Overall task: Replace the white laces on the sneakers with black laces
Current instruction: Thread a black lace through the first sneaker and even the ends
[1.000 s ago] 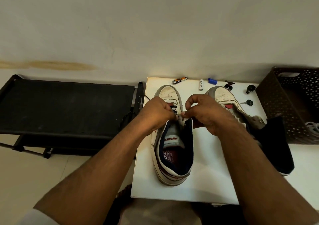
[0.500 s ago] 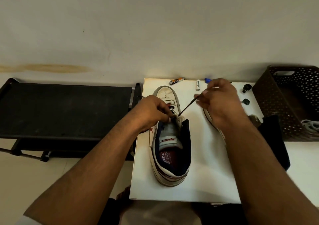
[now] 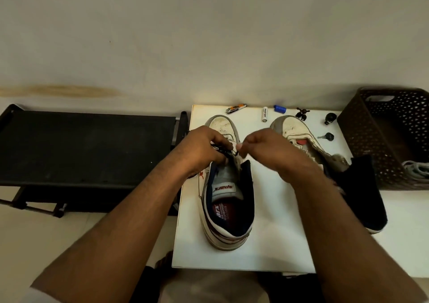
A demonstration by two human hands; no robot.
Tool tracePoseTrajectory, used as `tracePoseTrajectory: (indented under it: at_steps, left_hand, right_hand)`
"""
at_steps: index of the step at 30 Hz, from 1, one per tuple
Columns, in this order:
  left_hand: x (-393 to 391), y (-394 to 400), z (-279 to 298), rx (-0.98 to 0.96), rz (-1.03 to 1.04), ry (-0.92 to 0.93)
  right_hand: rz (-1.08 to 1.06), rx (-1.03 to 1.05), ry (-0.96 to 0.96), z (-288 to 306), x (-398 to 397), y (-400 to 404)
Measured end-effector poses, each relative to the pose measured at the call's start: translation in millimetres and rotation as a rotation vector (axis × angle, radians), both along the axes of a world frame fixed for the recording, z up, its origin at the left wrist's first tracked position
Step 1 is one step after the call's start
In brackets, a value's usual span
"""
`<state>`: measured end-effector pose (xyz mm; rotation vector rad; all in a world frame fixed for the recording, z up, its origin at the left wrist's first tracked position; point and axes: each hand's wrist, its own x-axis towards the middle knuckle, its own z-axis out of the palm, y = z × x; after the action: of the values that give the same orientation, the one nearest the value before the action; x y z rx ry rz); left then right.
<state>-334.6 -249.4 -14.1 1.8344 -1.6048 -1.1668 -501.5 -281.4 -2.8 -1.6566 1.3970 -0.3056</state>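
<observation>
Two white sneakers stand on a white table (image 3: 274, 221), toes pointing away from me. The left sneaker (image 3: 228, 200) has a navy lining and a black lace (image 3: 224, 151) threaded through its upper eyelets. My left hand (image 3: 204, 148) pinches that lace at the sneaker's left side. My right hand (image 3: 264, 147) is closed at the right side of the same eyelet row, fingertips pinched on the lace end. The right sneaker (image 3: 299, 135) lies behind my right forearm, its tongue area open and without laces. White laces (image 3: 416, 169) lie in the brown basket.
A brown perforated basket (image 3: 362, 144) stands at the right. A black cloth (image 3: 362, 191) lies beside the right sneaker. Small items line the table's far edge: a nail clipper (image 3: 235, 108), a battery (image 3: 265, 114), a blue cap (image 3: 279, 108), keys (image 3: 326, 137). A black rack (image 3: 88, 147) stands at the left.
My right hand, which had pulled the black lace out toward the far right, has come back to the eyelets of the left sneaker. My left hand stayed on the sneaker.
</observation>
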Motion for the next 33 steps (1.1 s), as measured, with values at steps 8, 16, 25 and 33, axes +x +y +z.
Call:
tracePoseTrajectory:
  at_steps: [8,16,25,33]
  left_hand:
    - [4,0,-2,0.019,0.017,0.05]
    - [3,1,-1,-0.008,0.009,-0.007]
    - [3,0,-1,-0.006,0.022,-0.026]
    - [7,1,0,0.038,0.012,0.007]
  right_hand:
    - [-0.572,0.182,-1.425,26,-4,-6]
    - [-0.091,0.063,-0.227,-21,17,3]
    - [-0.024,0.041,-0.016,-18,12,5]
    - [-0.527,0.275,-1.478,25,-10,-6]
